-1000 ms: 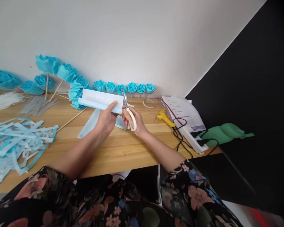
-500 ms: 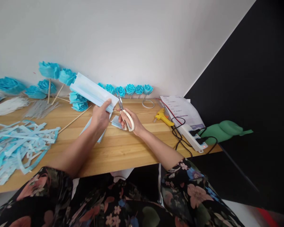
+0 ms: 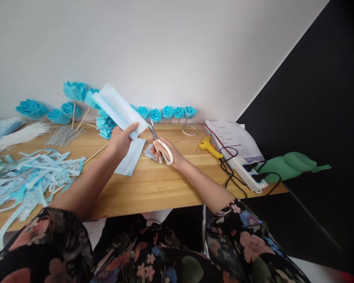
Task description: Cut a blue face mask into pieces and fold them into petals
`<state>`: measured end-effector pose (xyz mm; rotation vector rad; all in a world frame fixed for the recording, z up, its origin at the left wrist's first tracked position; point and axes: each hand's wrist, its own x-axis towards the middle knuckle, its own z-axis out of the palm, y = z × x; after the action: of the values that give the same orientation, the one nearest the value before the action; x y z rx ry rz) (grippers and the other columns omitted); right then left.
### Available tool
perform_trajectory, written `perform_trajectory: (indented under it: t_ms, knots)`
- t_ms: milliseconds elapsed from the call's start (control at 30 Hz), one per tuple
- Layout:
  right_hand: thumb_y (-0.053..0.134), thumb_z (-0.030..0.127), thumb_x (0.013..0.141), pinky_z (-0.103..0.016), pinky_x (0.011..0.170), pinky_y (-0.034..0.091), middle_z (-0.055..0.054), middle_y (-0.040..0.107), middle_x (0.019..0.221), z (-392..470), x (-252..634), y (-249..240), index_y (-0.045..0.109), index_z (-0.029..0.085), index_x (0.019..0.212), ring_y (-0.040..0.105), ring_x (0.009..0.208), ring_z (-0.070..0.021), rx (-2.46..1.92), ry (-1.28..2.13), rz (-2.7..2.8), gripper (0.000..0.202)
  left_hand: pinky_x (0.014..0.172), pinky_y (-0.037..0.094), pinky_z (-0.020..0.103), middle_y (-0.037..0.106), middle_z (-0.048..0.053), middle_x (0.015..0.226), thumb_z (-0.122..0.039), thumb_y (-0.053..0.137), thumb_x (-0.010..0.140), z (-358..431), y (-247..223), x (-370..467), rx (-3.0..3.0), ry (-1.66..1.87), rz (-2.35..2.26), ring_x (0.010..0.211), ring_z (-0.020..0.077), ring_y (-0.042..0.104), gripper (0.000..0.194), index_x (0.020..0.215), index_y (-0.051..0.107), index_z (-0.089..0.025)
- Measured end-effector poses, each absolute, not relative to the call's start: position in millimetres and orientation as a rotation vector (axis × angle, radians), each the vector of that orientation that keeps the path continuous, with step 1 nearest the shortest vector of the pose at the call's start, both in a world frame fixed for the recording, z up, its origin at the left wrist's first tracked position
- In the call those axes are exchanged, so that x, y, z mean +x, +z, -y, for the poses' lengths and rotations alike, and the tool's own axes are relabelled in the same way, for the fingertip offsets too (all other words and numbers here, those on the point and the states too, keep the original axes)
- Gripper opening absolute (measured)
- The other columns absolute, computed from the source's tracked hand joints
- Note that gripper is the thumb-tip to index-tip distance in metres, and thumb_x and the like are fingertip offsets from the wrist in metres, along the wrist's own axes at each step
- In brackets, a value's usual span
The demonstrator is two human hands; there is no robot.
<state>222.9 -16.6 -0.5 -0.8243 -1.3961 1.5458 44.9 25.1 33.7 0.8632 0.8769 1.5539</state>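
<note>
My left hand [image 3: 120,139] grips a pale blue folded face-mask sheet [image 3: 118,106] by its lower right end, thumb on top. In my right hand [image 3: 168,151] is a pair of scissors [image 3: 164,152] with cream handles, fingers through the loops. The blades point up and away, slightly parted, right at the sheet's right edge. Below the hands, a flat light blue sheet [image 3: 131,158] lies on the wooden table [image 3: 153,188]. A smaller blue piece [image 3: 149,151] rests partly hidden behind my right fingers.
Cut blue strips [image 3: 38,177] heap at the left. Blue paper-like flowers [image 3: 168,111] line the wall, some on sticks. A yellow glue gun [image 3: 210,147], a power strip [image 3: 244,173], a printed sheet [image 3: 233,135] and a roll of tape [image 3: 190,130] sit at the right.
The view has shifted, so the table things appear further right. My left hand has tilted the sheet more steeply and moved slightly left, uncovering the flat sheet beneath.
</note>
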Motion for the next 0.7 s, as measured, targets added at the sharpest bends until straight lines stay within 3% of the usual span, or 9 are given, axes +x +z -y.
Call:
perform_trajectory:
  t_ms: [333, 500, 700]
  knots:
    - [0.073, 0.053, 0.08, -0.019, 0.05, 0.051, 0.001, 0.066, 0.075, 19, 228, 9, 0.061, 0.017, 0.115, 0.056, 0.053, -0.0062, -0.876, 1.661, 1.445, 0.052, 0.044, 0.044, 0.021, 0.061, 0.0, 0.062, -0.025, 0.087, 0.059, -17, 28, 32, 0.902, 1.557, -0.91, 0.049, 0.0097, 0.053, 0.028, 0.071, 0.065, -0.013]
    - [0.078, 0.052, 0.076, -0.023, 0.054, 0.053, -0.001, 0.065, 0.08, 13, 253, 20, 0.06, 0.016, 0.115, 0.06, 0.06, -0.0094, -0.73, 1.909, 1.579, 0.056, 0.047, 0.047, 0.021, 0.067, 0.003, 0.075, -0.022, 0.089, 0.055, -27, 26, 15, 0.798, 1.718, -0.856, 0.064, 0.0141, 0.061, 0.034, 0.079, 0.066, -0.014]
    - [0.083, 0.044, 0.07, -0.026, 0.063, 0.054, 0.002, 0.064, 0.088, -2, 253, 13, 0.051, 0.026, 0.116, 0.062, 0.072, -0.0118, -0.754, 1.354, 1.291, 0.059, 0.064, 0.058, 0.03, 0.075, 0.008, 0.085, -0.031, 0.091, 0.056, -9, 18, 31, 0.899, 1.456, -0.935, 0.073, 0.022, 0.069, 0.041, 0.086, 0.072, -0.012]
